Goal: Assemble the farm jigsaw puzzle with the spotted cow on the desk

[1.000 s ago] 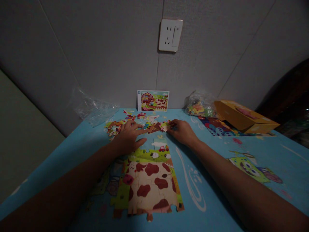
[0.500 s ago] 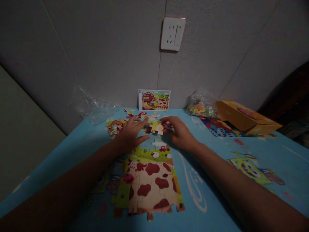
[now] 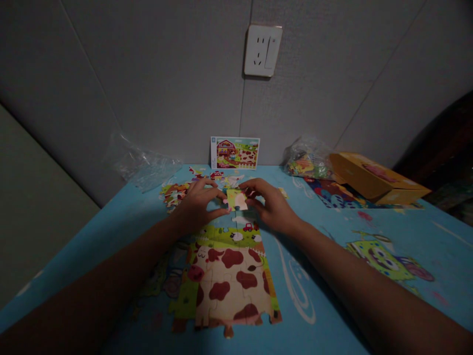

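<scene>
A green and pale pink puzzle piece (image 3: pixel 237 199) is raised between my two hands, above the far end of the partly joined puzzle. My right hand (image 3: pixel 271 204) grips its right edge between thumb and fingers. At its left edge, the thumb and fingers of my left hand (image 3: pixel 197 204) close on it too. The joined puzzle (image 3: pixel 229 276) lies flat toward me and shows a brown-spotted cow, sheep and a red tractor. Loose puzzle pieces (image 3: pixel 174 193) are heaped beyond and beside my left hand, which partly covers them.
A farm picture card (image 3: pixel 236 154) leans against the wall below a socket (image 3: pixel 262 51). Clear plastic wrapping (image 3: pixel 148 167) lies at the back left. At the back right are a bag of pieces (image 3: pixel 308 160) and an orange box (image 3: pixel 377 177) on a colourful sheet (image 3: pixel 328 194).
My right hand has brought the puzzle piece slightly toward me and turned it. My left hand's fingers have come to its left edge.
</scene>
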A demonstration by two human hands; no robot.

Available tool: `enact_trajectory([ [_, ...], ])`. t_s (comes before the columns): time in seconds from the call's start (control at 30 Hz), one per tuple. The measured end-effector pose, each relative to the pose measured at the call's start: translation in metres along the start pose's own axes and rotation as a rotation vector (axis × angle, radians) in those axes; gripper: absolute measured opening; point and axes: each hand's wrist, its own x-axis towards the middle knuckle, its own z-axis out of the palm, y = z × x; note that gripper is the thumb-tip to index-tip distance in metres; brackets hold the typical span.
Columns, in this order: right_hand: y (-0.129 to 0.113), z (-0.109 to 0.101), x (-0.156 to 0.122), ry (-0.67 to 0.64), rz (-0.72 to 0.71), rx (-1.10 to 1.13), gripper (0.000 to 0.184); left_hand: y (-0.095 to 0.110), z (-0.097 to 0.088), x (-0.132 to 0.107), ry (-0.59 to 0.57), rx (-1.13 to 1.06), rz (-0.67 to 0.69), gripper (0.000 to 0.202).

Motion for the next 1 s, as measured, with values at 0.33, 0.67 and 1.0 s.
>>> enact_trajectory([
  [0.33, 0.007, 0.025, -0.005, 0.145, 0.191, 0.265, 0.042, 0.013, -0.011, 0.005, -0.039, -0.058, 0.141, 0.013],
  [0.67, 0.004, 0.023, -0.005, 0.097, 0.196, 0.244, 0.039, 0.015, -0.011, 0.003, -0.124, -0.165, 0.238, 0.009],
  [1.0, -0.001, 0.023, -0.004, 0.058, 0.213, 0.18, 0.039, 0.012, -0.011, 0.006, -0.148, -0.142, 0.229, 0.016],
])
